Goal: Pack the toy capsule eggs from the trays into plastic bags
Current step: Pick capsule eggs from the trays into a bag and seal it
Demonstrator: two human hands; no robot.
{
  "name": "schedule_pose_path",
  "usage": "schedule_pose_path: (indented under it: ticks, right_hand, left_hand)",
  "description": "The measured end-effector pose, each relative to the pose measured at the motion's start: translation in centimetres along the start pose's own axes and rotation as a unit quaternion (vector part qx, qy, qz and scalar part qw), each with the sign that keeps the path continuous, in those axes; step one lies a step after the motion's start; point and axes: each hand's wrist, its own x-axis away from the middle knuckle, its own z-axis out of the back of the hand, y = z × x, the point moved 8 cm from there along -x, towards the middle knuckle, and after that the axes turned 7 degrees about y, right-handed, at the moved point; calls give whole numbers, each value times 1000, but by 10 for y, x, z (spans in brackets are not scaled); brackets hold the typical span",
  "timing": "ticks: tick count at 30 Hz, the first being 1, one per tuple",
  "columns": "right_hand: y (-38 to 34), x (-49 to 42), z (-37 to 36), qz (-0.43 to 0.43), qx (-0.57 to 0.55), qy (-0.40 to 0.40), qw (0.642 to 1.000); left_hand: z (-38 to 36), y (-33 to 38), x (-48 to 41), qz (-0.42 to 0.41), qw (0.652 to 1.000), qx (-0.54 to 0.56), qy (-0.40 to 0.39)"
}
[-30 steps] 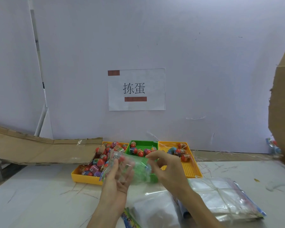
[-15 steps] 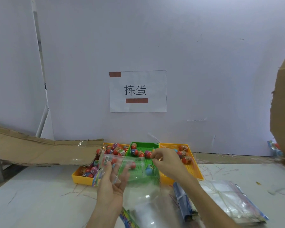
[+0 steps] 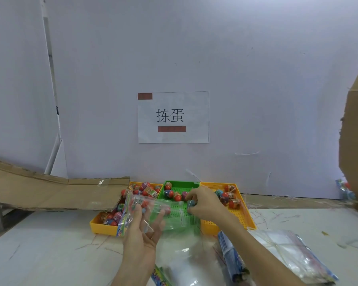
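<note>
Three trays (image 3: 181, 183) sit side by side mid-frame on the counter (image 3: 50, 250), cardboard (image 3: 50, 193) at their left, stacked bags (image 3: 287, 250) lower right.

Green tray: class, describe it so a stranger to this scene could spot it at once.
Find the paper sign on the wall. Below it, three trays stand in a row on the table. The green tray is the middle one, between two yellow trays.

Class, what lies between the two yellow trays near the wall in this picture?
In the head view, a green tray lies between the left yellow tray and the right yellow tray, with a few capsule eggs in it.
</note>
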Motion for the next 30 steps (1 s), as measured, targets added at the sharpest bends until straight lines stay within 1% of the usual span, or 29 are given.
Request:
schedule_pose_path:
  ticks: [2,3,4,5,7,9,13,15,19,24,27,30]
  right_hand:
    - [6,9,23,-20,-92,101,990]
    - [9,16,32,-29,-147,139,979]
    - [11,24,39,-34,-201,160,966]
    - [12,32,42,-34,-252,166,953]
    - [8,48,44,-17,-345,150,926]
    - [-3,61,45,17,-395,124,910]
    - [-27,73,45,73,-380,104,916]
    - [-35,75,43,86,-354,114,924]
    - [-38,79,40,75,-311,176,931]
    - [-42,78,27,78,-311,141,937]
    - [-42,79,25,83,-275,154,945]
    - [-42,82,28,85,-253,179,947]
  left_hand:
    - [0,1,0,-5,1000,0,0]
    - [0,2,0,-10,1000,0,1]
    - [0,3,0,-14,1000,-2,1]
    - [0,4,1,-18,1000,-1,0]
    - [-1,5,2,-23,1000,1,0]
    - [-2,5,3,-26,1000,-2,-4]
    - [-4,6,6,-22,1000,1,-11]
    - [-4,5,5,-21,1000,4,-9]
    - [-2,2,2,-25,1000,-3,-4]
    - [-2,2,0,-38,999,-30,-7]
    - [-1,1,0,-38,999,-36,-10]
    - [-2,-3,2,-25,998,-54,-12]
